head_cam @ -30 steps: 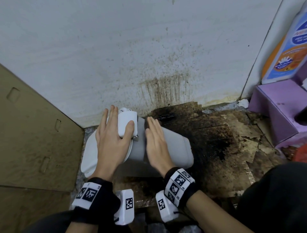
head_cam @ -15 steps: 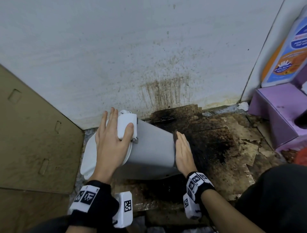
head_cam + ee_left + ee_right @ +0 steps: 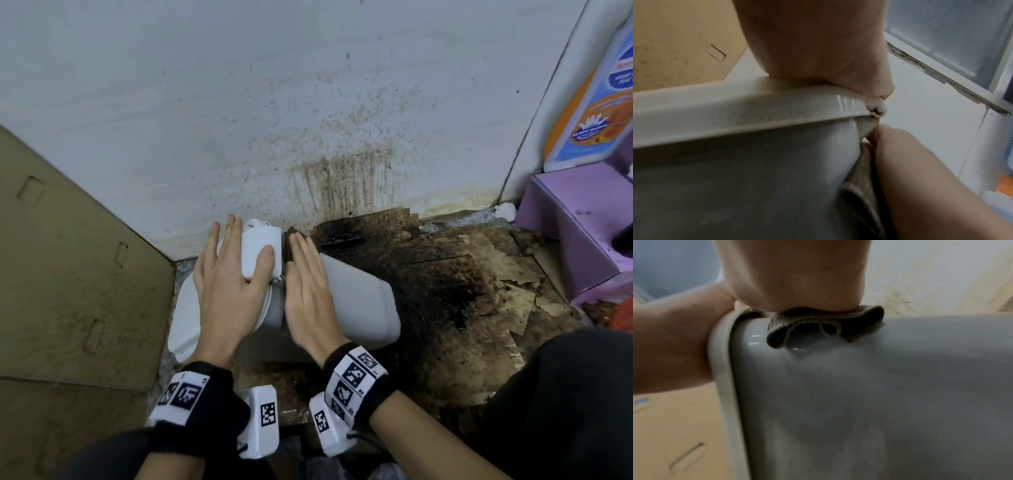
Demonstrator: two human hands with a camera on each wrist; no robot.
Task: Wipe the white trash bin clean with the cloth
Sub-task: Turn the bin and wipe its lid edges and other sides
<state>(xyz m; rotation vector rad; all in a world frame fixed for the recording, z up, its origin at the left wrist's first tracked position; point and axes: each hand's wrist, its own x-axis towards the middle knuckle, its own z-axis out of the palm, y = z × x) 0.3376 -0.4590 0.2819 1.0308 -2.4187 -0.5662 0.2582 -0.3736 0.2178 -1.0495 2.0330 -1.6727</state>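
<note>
Head view, w/ both wrist cams: the white trash bin (image 3: 356, 301) lies on its side on the stained floor (image 3: 462, 308), close to the spattered wall (image 3: 308, 102), its long axis running from your left (lid end) to your right (base end). Its lid (image 3: 185, 318) hangs open at the left end, beside the cardboard sheet (image 3: 68, 274); whether anything is inside the bin can't be told from these angles.

Your left hand (image 3: 229, 284) sits on the rim end, fingers mostly straight over the lid, thumb hooked round the white hinge block (image 3: 260, 246), steadying the bin. Your right hand (image 3: 308, 294) lies flat, fingers straight and together, pressing the cloth (image 3: 824, 327) onto the bin's upper side just beside the rim, almost touching your left hand. Right wrist cam shows the cloth bunched in grey folds under the palm; it is pressed, not gripped.

Judgement: you're mid-wipe on the upper wall, and the unwiped length lies to your right, toward the base, so the next stroke prob. runs along the long axis, away from the left hand. Right hand is the working one; left only braces.

Farther out, at right: a purple box (image 3: 575, 240) w/ an orange-and-blue bottle (image 3: 596, 102) standing on it.
</note>
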